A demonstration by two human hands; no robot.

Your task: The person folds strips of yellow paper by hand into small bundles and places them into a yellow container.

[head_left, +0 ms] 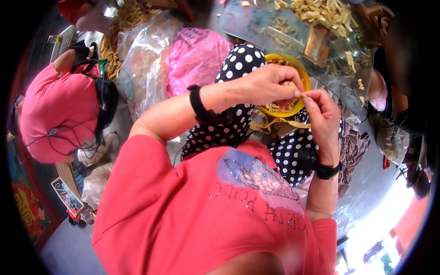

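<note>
A small pale strip point(300, 95) is pinched between the fingers of the left hand point(270, 85) and the right hand point(323, 117), both closed on it just above one yellow bowl point(303, 80) resting over the polka-dot lap point(238, 114). The bowl looks partly filled with similar strips, so some of the work seems done, while a heap of strips point(321, 11) remains on the glass desk point(256, 20) beyond. Two plastic bags, one clear point(142, 59) and one pink point(197, 57), lie nearby. One other person in pink point(55, 114) sits to the left.
</note>
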